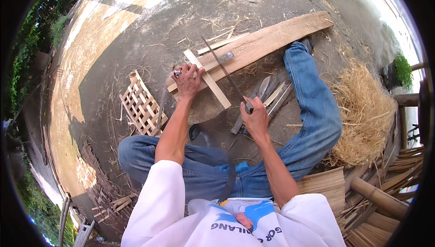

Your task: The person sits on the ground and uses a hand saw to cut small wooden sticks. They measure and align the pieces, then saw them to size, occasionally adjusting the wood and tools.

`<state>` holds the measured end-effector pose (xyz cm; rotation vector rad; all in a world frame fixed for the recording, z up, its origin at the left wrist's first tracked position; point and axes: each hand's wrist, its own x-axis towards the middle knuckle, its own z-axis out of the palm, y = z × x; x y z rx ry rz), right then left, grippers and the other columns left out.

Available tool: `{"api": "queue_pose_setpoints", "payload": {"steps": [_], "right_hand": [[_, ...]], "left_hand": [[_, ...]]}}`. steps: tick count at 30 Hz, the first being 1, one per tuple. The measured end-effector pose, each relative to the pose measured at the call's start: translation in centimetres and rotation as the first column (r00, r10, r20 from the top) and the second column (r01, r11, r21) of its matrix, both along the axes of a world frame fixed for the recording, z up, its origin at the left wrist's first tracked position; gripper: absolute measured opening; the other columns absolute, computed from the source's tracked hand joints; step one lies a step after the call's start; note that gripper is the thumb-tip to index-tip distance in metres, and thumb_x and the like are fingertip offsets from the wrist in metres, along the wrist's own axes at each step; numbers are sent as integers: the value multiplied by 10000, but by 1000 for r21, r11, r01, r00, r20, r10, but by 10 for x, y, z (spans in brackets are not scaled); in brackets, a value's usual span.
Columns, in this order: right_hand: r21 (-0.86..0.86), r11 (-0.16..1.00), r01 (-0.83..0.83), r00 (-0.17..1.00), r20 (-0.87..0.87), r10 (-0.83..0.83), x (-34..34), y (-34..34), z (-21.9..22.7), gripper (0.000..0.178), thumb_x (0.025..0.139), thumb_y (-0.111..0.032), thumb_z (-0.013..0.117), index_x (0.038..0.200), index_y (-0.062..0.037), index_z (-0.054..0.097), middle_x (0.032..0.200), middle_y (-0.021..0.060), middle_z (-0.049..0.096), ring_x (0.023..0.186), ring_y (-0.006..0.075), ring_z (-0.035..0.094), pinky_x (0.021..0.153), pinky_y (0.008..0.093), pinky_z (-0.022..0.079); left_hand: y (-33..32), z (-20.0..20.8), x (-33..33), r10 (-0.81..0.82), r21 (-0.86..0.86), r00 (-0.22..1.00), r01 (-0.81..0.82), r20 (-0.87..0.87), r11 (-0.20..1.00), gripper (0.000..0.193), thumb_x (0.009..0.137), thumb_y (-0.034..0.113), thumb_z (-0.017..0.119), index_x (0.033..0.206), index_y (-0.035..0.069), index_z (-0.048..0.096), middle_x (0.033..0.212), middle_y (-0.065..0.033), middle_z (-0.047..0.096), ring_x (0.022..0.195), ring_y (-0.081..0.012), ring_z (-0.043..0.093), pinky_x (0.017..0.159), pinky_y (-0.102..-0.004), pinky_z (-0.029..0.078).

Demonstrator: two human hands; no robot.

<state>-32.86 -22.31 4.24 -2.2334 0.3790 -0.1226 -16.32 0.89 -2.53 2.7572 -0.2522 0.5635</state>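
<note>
My right hand is closed round the dark handle of a tool with a long, narrow, dark blade. Its blade slants up and left over the plank; whether its edge has teeth I cannot make out. My left hand presses down with bent fingers on a pale flat wooden strip, which lies crosswise over a long wooden plank. Between strip and blade there is a gap. A small greyish block rests on the plank beyond the blade.
Several knives and flat tools lie on the ground beside my right hand. A woven lattice panel sits left of my left arm. Shavings are heaped at right, past my bent leg. Bamboo poles and slats are at lower right.
</note>
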Motion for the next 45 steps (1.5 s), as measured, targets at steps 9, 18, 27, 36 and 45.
{"api": "queue_pose_setpoints", "payload": {"steps": [9, 18, 27, 36, 45], "right_hand": [[-36, 999, -18, 1000, -6, 18, 0, 1, 4, 325, 916, -245, 687, 1229, -186, 753, 902, 120, 579, 867, 330, 660, 726, 454, 511], [13, 1000, -16, 1000, 2, 16, -2, 1, -3, 345, 892, -243, 695, 1228, -187, 750, 952, 130, 599, 918, 344, 666, 767, 474, 528], [16, 1000, -14, 1000, 6, 13, -4, 6, 3, 339, 892, -248, 689, 1218, -180, 751, 970, 131, 606, 954, 350, 660, 772, 474, 522], [-34, 999, 10, 995, 101, -7, -10, 1, 3, 327, 894, -273, 688, 1166, -105, 757, 976, 170, 646, 952, 387, 667, 804, 484, 526], [-56, 998, -18, 1000, 13, 19, -8, 6, 10, 340, 900, -283, 686, 1182, -105, 752, 955, 166, 636, 929, 377, 664, 799, 482, 524]], "left_hand": [[-29, -6, -8, 250, -30, 968, -250, -13, 968, 273, 908, 448, 720, 916, 176, 747, 1051, -32, 596, 1101, -270, 526, 931, -507, 393], [-34, 4, -13, 188, 217, 967, -149, -172, 965, 265, 981, 308, 599, 973, 70, 717, 1145, -101, 625, 1024, -300, 645, 801, -460, 519], [-14, -1, 4, 78, 170, 964, -35, -254, 985, 260, 980, 171, 552, 936, -13, 730, 1095, -219, 650, 1047, -426, 643, 871, -526, 549], [-18, 0, 1, 59, 188, 958, -6, -280, 982, 165, 873, -27, 598, 938, -52, 748, 1064, -231, 682, 1055, -417, 653, 881, -478, 583], [-30, 9, 4, 82, 199, 944, -18, -321, 980, 188, 873, -30, 613, 998, -81, 743, 1119, -287, 641, 1056, -433, 670, 805, -466, 619]]}}
